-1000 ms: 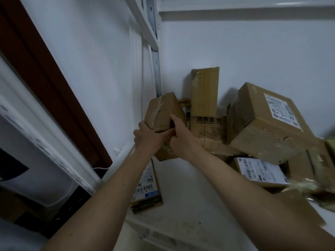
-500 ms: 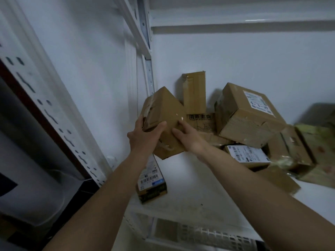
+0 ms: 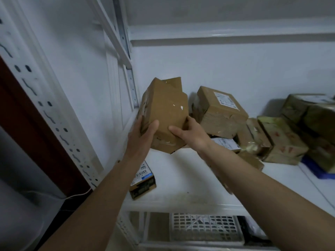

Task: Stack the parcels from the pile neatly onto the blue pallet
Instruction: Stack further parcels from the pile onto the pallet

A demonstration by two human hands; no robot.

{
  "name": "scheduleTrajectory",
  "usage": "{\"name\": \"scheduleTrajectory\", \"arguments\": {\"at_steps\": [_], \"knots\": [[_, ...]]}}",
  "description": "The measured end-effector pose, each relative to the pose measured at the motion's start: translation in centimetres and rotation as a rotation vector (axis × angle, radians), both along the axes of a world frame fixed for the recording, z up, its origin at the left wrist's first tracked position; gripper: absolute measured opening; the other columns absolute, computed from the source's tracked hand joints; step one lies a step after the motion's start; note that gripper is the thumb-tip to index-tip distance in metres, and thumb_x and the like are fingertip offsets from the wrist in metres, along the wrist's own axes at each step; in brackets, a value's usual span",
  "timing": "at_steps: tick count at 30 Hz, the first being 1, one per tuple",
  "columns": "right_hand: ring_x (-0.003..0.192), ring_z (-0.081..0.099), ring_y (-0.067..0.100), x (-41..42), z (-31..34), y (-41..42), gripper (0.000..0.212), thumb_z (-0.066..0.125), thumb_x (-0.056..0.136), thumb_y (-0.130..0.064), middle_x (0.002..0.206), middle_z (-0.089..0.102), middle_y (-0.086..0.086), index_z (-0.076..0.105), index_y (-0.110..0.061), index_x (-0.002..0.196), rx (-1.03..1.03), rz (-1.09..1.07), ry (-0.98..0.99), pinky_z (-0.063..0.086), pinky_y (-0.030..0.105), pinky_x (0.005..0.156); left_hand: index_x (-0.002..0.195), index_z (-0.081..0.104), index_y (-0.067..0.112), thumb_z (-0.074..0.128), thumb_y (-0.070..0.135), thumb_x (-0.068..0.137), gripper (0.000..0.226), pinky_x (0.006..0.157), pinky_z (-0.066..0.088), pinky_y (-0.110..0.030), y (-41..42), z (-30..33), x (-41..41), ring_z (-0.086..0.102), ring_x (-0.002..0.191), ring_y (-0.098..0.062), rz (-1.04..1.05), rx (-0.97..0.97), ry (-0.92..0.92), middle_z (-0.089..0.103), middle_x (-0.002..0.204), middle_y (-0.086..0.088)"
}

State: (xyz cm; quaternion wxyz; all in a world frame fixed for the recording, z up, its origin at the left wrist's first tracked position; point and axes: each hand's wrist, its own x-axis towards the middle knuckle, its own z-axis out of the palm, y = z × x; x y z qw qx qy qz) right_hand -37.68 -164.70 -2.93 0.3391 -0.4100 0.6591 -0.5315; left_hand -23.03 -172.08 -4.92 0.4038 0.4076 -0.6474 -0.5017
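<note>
Both hands hold one brown cardboard parcel [image 3: 165, 113] with shiny tape, lifted above the white shelf [image 3: 192, 180]. My left hand [image 3: 143, 134] grips its left side, thumb across the front. My right hand [image 3: 190, 133] grips its right side, thumb on the front face. Behind and to the right lies the pile: a brown box with a white label [image 3: 217, 111], a flat labelled parcel [image 3: 226, 144] under it, and several tape-wrapped parcels [image 3: 282, 140]. A strip of the blue pallet [image 3: 315, 170] shows at the right edge under those parcels.
A small dark box with a barcode label [image 3: 143, 180] lies at the shelf's left front. White perforated shelf uprights [image 3: 45, 113] stand left. A white plastic crate [image 3: 203, 227] sits on the level below. The wall closes the back.
Both hands have lifted the brown parcel up and away from the pile. The view has swung right, bringing more parcels and the blue pallet into sight.
</note>
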Motion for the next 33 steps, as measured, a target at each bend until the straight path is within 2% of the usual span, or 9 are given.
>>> {"name": "scheduleTrajectory", "arguments": {"at_steps": [3,5,8,13,16,20,22,25,33], "knots": [[0.102,0.057,0.009,-1.8,1.1,2.9,0.069,0.072,0.081,-0.033,0.126,0.053,-0.004,0.034,-0.017,0.136,-0.052,-0.047,0.044,0.051,0.018,0.084,0.148,0.027,0.037,0.049,0.07,0.071,0.087,0.098,0.042,-0.03,2.1,1.1,-2.2,0.046,0.126,-0.015,-0.058,-0.089,-0.04,0.04,0.146,0.004],[0.108,0.057,0.015,-3.7,1.9,5.2,0.072,0.073,0.08,-0.035,0.129,0.054,0.0,0.034,-0.016,0.137,-0.072,-0.092,0.071,0.05,0.028,0.093,0.148,0.027,0.034,0.045,0.072,0.071,0.087,0.102,0.04,-0.037,3.8,1.9,-4.3,0.043,0.128,-0.018,-0.082,-0.132,-0.06,0.037,0.148,0.003],[0.115,0.056,0.021,-7.2,3.3,9.6,0.075,0.074,0.078,-0.036,0.131,0.054,0.003,0.035,-0.015,0.139,-0.074,-0.158,0.103,0.049,0.04,0.098,0.148,0.026,0.037,0.043,0.075,0.069,0.089,0.101,0.039,-0.033,7.4,3.0,-8.4,0.042,0.13,-0.017,-0.154,-0.117,-0.041,0.036,0.148,0.007],[0.112,0.056,0.019,-14.0,5.0,18.3,0.075,0.076,0.076,-0.033,0.128,0.054,0.002,0.036,-0.017,0.138,-0.09,-0.307,0.163,0.05,0.041,0.096,0.143,0.024,0.052,0.036,0.089,0.067,0.085,0.085,0.029,-0.02,14.7,3.9,-16.2,0.048,0.116,-0.009,-0.263,-0.101,-0.106,0.044,0.133,0.015],[0.11,0.057,0.02,-17.9,5.6,23.4,0.075,0.077,0.075,-0.031,0.127,0.055,0.001,0.036,-0.019,0.137,-0.076,-0.374,0.224,0.052,0.042,0.093,0.14,0.026,0.054,0.039,0.093,0.057,0.092,0.084,0.038,-0.024,19.5,4.0,-20.7,0.052,0.107,-0.004,-0.369,-0.084,-0.069,0.049,0.124,0.021],[0.113,0.055,0.021,-22.8,5.8,30.1,0.076,0.078,0.074,-0.031,0.128,0.054,0.001,0.037,-0.017,0.136,-0.045,-0.459,0.247,0.049,0.042,0.096,0.135,0.03,0.058,0.04,0.096,0.051,0.092,0.073,0.036,-0.015,25.5,4.1,-26.1,0.047,0.088,0.018,-0.457,-0.097,-0.056,0.048,0.103,0.039],[0.111,0.055,0.018,-25.1,5.9,33.2,0.075,0.079,0.073,-0.032,0.126,0.055,-0.001,0.037,-0.017,0.135,-0.036,-0.499,0.269,0.049,0.04,0.096,0.138,0.03,0.053,0.04,0.096,0.051,0.098,0.075,0.035,-0.018,28.2,4.1,-28.9,0.048,0.092,0.011,-0.495,-0.104,-0.069,0.049,0.109,0.031],[0.11,0.055,0.017,-28.5,5.9,37.7,0.074,0.079,0.073,-0.033,0.124,0.055,-0.003,0.038,-0.018,0.133,-0.025,-0.556,0.272,0.05,0.04,0.095,0.142,0.025,0.05,0.04,0.094,0.053,0.1,0.088,0.036,-0.031,31.9,4.0,-33.0,0.047,0.11,-0.009,-0.546,-0.092,-0.09,0.046,0.122,0.019],[0.102,0.055,0.017,-36.6,6.5,45.3,0.069,0.08,0.071,-0.033,0.113,0.054,-0.003,0.043,-0.015,0.126,0.04,-0.656,0.24,0.051,0.033,0.087,0.143,0.027,0.048,0.043,0.085,0.07,0.083,0.094,0.037,-0.032,38.2,4.5,-42.0,0.045,0.115,-0.007,-0.678,-0.107,-0.099,0.046,0.129,0.022]]}}
